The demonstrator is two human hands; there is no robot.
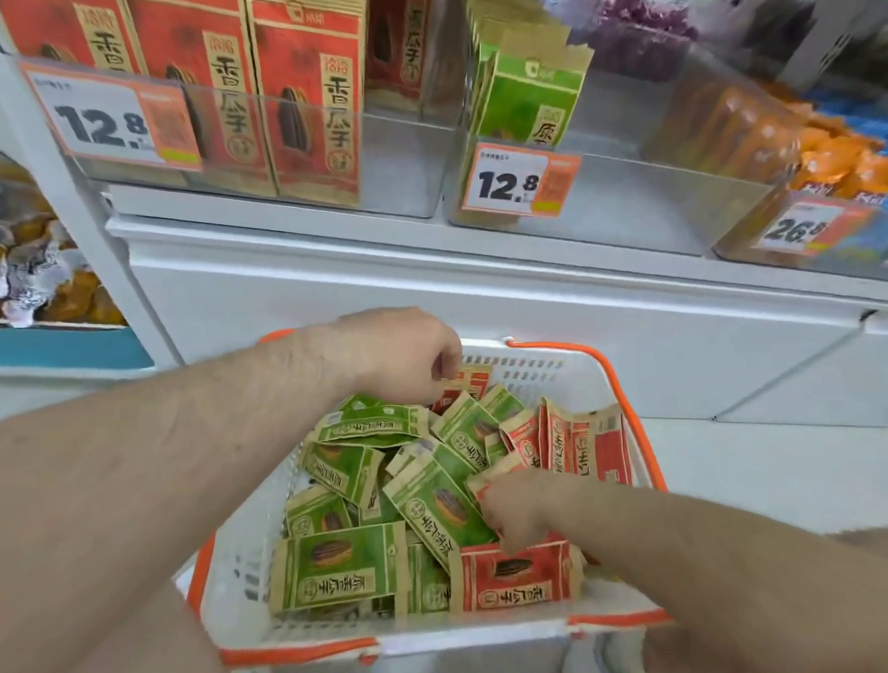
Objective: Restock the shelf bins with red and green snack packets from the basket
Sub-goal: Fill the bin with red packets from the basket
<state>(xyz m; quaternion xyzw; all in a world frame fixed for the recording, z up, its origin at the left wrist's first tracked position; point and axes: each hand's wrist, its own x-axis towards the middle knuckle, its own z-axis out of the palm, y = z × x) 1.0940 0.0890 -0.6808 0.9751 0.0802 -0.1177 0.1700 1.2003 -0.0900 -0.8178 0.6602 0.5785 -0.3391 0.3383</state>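
Observation:
A white basket with orange rim [636,408] sits below me, holding several green snack packets [341,568] and red snack packets [516,577]. My left hand [401,354] is at the basket's far side, fingers pinched on a red packet [467,379]. My right hand [518,507] reaches in from the right, fingers closing on a red packet edge [495,475] among the green ones. On the shelf above, a clear bin of red packets [311,101] stands at left, and a clear bin of green packets [532,100] stands to its right.
Price tags reading 12.8 [112,122] [519,183] hang on the bin fronts. A bin of orange snacks [781,138] with a 26.8 tag is at the right. Wrapped sweets [21,255] fill a bin at far left. A white shelf ledge [428,265] lies between bins and basket.

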